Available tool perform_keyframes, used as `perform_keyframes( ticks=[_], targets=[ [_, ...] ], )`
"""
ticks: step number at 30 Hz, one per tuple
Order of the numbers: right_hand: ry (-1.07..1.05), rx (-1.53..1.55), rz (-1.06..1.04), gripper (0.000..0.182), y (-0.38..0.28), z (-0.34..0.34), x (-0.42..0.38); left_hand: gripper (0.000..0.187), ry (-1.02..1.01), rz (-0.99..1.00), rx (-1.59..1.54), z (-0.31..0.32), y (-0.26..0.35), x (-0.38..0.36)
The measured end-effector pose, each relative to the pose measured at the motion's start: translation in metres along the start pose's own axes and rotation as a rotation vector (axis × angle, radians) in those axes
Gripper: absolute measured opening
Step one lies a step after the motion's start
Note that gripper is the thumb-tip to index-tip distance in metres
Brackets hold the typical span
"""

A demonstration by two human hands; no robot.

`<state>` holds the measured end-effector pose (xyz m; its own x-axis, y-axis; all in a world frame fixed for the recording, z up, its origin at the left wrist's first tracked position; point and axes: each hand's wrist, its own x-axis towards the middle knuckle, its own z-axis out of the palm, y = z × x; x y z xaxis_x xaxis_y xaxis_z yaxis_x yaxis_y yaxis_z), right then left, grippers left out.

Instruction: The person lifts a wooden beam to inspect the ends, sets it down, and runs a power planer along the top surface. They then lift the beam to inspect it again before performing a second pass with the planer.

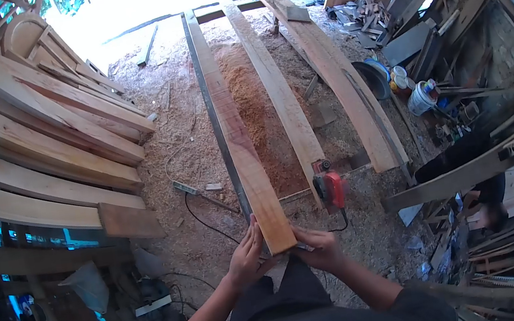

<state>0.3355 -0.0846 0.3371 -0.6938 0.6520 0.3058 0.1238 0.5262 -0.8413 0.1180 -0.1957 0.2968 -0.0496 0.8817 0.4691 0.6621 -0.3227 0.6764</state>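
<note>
A long, thick wooden plank (244, 155) runs away from me, its near end at my body. My left hand (246, 257) presses against the left side of that end, fingers straight and together. On the right corner of the same end, my right hand (319, 248) has its fingers against the edge. Both hands hold the plank between them; the undersides of the hands are partly hidden. Right of the plank, a red electric planer (330, 188) rests at the near end of a narrower middle board (273, 86).
A wide board (337, 77) lies farther right with a small block (297, 13) on it. Several thick planks (39, 152) are stacked at left. A power strip (185, 187) and cords lie on the sawdust-covered ground. A white bucket (420, 99) stands at right, near another person's dark sleeve (454, 159).
</note>
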Motion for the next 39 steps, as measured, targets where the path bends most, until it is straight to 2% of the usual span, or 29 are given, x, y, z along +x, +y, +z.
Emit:
perform_keyframes(
  ticks=[4, 11, 13, 20, 30, 39],
  targets=[
    [-0.078, -0.037, -0.026, 0.067, 0.044, 0.02, -0.021, 0.106, -0.104, -0.012, -0.06, 0.031, -0.033, -0.038],
    [-0.124, -0.072, 0.089, 0.062, 0.141, 0.07, -0.074, 0.108, -0.209, -0.159, -0.135, 0.107, -0.097, -0.112],
    [-0.161, -0.081, 0.073, 0.062, 0.164, 0.078, -0.083, 0.11, -0.158, -0.153, -0.164, 0.126, -0.113, -0.125],
    [-0.214, -0.099, 0.128, 0.063, 0.235, 0.114, -0.119, 0.111, -0.164, -0.184, -0.181, 0.182, -0.165, -0.17],
    [-0.165, -0.132, 0.135, 0.063, 0.294, 0.151, -0.15, 0.105, -0.181, -0.213, -0.214, 0.225, -0.209, -0.205],
    [-0.152, -0.118, 0.164, 0.065, 0.322, 0.166, -0.164, 0.105, -0.168, -0.207, -0.208, 0.25, -0.231, -0.221]
  ],
)
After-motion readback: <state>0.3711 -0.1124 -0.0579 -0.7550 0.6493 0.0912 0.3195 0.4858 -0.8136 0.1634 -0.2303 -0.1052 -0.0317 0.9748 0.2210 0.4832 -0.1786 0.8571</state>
